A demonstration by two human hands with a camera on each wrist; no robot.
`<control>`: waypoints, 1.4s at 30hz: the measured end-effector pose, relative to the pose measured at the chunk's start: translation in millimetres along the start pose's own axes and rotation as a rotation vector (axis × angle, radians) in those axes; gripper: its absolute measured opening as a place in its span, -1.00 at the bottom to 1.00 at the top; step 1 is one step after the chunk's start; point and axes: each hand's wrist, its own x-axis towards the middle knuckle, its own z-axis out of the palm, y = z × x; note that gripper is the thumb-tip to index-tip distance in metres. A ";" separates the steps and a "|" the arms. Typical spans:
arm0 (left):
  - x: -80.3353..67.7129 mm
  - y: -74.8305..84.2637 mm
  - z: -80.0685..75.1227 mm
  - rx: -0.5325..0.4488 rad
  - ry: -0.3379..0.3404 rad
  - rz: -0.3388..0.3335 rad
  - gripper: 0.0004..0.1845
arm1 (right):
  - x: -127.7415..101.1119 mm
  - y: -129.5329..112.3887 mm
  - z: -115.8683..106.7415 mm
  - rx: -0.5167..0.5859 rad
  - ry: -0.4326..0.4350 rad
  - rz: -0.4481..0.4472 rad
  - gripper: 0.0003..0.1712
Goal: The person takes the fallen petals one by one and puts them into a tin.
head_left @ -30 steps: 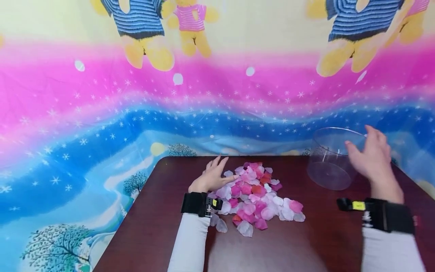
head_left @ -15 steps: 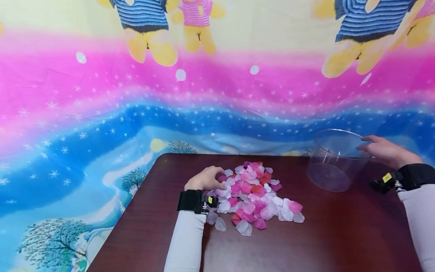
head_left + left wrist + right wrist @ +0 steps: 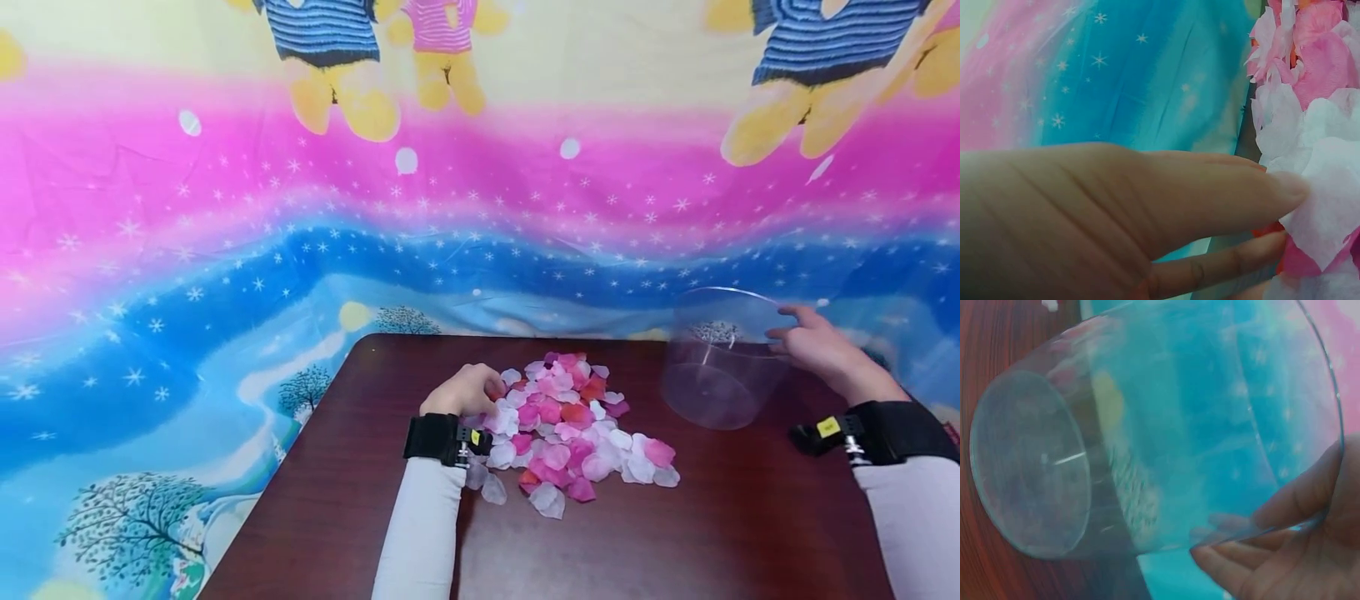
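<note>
A loose heap of pink, white and red artificial petals [image 3: 581, 454] lies on the dark wooden table [image 3: 330, 500]. My left hand [image 3: 467, 390] is at the heap's left edge with fingers curled. In the left wrist view its thumb [image 3: 1229, 194] presses a white petal [image 3: 1329, 200], and other fingers reach in behind; how many petals it pinches is hidden. To the right, my right hand [image 3: 821, 346] grips the rim of a clear plastic bucket [image 3: 708, 396]. The thumb is inside the wall and the fingers are outside, as the right wrist view shows. The bucket tilts slightly.
A printed cloth backdrop [image 3: 480, 192] with bears and snowflakes hangs right behind the table's back edge. The heap spreads toward the table's middle, left of the bucket. A black camera strap [image 3: 903, 433] is on each wrist.
My right hand came down from above and took hold of the bucket's rim; the bucket has shifted a little to the left. My left hand's spread fingers have curled into the petals.
</note>
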 end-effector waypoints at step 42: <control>-13.9 101.0 -22.7 -0.136 0.519 0.665 -0.83 | -26.5 -54.1 81.7 0.082 0.057 -0.006 -0.21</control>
